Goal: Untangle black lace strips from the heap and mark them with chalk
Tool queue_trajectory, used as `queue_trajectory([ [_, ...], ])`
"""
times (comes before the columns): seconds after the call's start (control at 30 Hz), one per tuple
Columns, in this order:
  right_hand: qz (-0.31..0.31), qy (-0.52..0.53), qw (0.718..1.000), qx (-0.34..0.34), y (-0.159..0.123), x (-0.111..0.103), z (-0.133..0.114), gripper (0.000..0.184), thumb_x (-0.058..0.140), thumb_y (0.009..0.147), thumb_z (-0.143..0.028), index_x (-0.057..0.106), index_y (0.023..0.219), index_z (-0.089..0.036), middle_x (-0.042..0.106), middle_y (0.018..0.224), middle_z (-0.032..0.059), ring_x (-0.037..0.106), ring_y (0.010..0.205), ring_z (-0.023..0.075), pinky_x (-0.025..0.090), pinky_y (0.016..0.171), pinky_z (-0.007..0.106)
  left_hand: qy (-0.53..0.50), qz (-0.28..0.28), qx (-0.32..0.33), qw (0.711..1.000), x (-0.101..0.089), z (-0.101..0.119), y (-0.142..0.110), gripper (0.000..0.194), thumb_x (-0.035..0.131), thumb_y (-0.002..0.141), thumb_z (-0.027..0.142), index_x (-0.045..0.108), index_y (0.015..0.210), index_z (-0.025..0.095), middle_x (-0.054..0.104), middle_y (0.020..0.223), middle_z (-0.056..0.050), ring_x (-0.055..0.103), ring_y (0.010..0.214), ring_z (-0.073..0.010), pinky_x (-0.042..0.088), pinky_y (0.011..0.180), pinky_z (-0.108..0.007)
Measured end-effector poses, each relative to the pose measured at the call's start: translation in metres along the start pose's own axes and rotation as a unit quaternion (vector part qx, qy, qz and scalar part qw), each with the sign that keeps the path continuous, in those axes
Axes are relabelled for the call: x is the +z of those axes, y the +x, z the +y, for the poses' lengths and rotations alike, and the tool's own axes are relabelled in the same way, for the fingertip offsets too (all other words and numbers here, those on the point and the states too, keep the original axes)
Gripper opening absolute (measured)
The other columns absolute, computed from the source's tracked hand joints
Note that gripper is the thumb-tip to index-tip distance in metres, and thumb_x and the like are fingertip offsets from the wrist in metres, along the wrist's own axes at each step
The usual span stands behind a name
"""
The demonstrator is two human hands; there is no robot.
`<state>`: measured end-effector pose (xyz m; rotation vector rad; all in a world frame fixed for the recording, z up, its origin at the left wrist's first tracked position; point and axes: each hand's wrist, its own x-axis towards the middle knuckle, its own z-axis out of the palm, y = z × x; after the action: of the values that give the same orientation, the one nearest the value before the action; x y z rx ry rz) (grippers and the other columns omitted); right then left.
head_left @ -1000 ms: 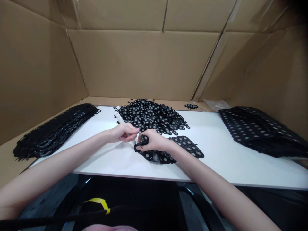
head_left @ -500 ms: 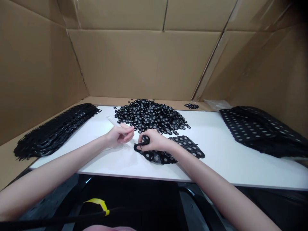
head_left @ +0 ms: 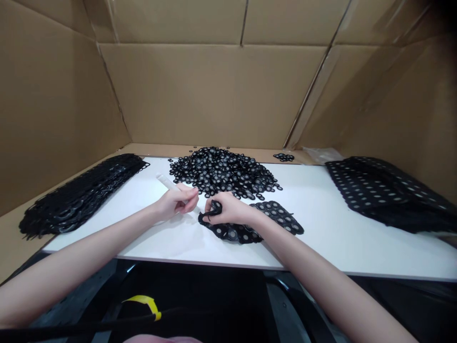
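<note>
My left hand point(head_left: 176, 202) is closed around a white pen-like tool point(head_left: 167, 182), whose far end sticks out up and to the left. My right hand point(head_left: 228, 209) pinches the folded left edge of a black perforated sheet point(head_left: 271, 219) full of round rings, which lies flat on the white table point(head_left: 321, 224). The two hands sit a few centimetres apart near the table's middle. Just behind them is a heap of loose black rings point(head_left: 223, 171).
A stack of emptied black sheets point(head_left: 78, 193) lies along the left edge. A stack of full perforated sheets point(head_left: 389, 193) rests at the right. A few stray rings point(head_left: 283, 157) lie at the back. Cardboard walls point(head_left: 214, 90) enclose the table on three sides.
My left hand has drawn back to the left, away from the sheet, and the white tool has tilted further left. My right hand keeps its pinch on the sheet's edge.
</note>
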<state>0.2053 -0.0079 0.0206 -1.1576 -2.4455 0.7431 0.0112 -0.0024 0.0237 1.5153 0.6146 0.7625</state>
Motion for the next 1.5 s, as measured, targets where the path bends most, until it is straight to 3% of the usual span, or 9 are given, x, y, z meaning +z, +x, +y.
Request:
queue_trajectory([
  [0.27, 0.003, 0.002, 1.000, -0.004, -0.0002, 0.0003, 0.0004, 0.014, 0.069, 0.068, -0.030, 0.065, 0.071, -0.018, 0.064, 0.065, -0.0030, 0.056, 0.066, 0.0133, 0.033, 0.076, 0.028, 0.006, -0.018, -0.009, 1.000, -0.0020, -0.0024, 0.0010, 0.054, 0.053, 0.083, 0.044, 0.044, 0.039, 0.014, 0.032, 0.036, -0.001, 0.027, 0.041, -0.0083, 0.012, 0.045, -0.028],
  [0.67, 0.009, -0.004, 1.000, -0.018, 0.0007, 0.0012, -0.0012, 0.016, 0.071, 0.066, -0.029, 0.065, 0.073, -0.017, 0.065, 0.069, -0.0023, 0.058, 0.069, 0.0142, 0.033, 0.079, 0.028, -0.037, -0.053, -0.097, 0.993, -0.0019, -0.0059, 0.0042, 0.052, 0.054, 0.083, 0.042, 0.044, 0.040, 0.014, 0.031, 0.036, 0.000, 0.021, 0.037, -0.0066, 0.009, 0.043, -0.028],
  [0.97, 0.005, -0.005, 1.000, 0.000, -0.0011, -0.0002, -0.0009, 0.016, 0.069, 0.069, -0.032, 0.066, 0.073, -0.017, 0.062, 0.063, -0.0035, 0.055, 0.066, 0.0131, 0.032, 0.076, 0.028, -0.014, -0.048, -0.058, 0.997, -0.0031, -0.0056, 0.0026, 0.051, 0.052, 0.085, 0.038, 0.046, 0.041, 0.013, 0.033, 0.037, 0.000, 0.025, 0.040, -0.0073, 0.010, 0.045, -0.028],
  [1.5, -0.003, 0.002, 1.000, 0.000, -0.0018, -0.0026, -0.0021, 0.016, 0.069, 0.068, -0.032, 0.066, 0.074, -0.017, 0.060, 0.062, -0.0037, 0.053, 0.066, 0.0127, 0.032, 0.068, 0.025, 0.017, -0.075, -0.081, 0.994, -0.0008, -0.0044, -0.0008, 0.053, 0.052, 0.083, 0.044, 0.046, 0.040, 0.014, 0.033, 0.038, 0.000, 0.024, 0.038, -0.0075, 0.013, 0.043, -0.028],
])
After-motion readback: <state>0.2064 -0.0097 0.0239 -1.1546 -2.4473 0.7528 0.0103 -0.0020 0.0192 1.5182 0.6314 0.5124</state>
